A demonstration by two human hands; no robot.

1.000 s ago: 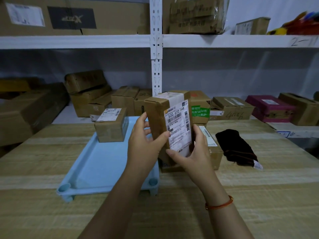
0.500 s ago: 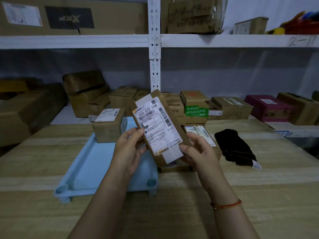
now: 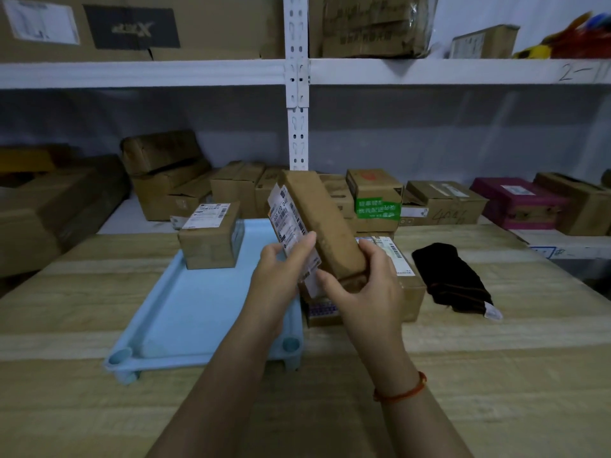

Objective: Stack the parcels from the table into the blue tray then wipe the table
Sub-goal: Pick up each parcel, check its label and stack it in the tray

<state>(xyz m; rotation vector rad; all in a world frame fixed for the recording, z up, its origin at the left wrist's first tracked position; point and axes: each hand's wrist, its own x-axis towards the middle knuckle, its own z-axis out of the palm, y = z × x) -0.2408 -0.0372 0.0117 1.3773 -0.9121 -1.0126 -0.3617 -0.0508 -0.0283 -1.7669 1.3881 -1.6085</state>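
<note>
I hold a long brown parcel [image 3: 322, 223] in the air over the right edge of the blue tray [image 3: 185, 312], tilted with its white label facing left. My left hand [image 3: 281, 276] grips its label side; my right hand [image 3: 367, 289] grips its lower end. One labelled parcel [image 3: 211, 238] stands in the tray's far left corner. Another brown parcel [image 3: 408, 279] lies on the table right of the tray, partly hidden by my right hand. A black cloth [image 3: 451, 277] lies further right.
The wooden table [image 3: 99, 408] stretches out around the tray. Behind it, white shelving [image 3: 297, 127] holds several cardboard boxes, one with a green sticker [image 3: 377, 208], and a magenta box [image 3: 517, 201] at the right.
The held parcel has rolled so its label now faces left and its plain brown side faces up. Both hands shifted slightly with it.
</note>
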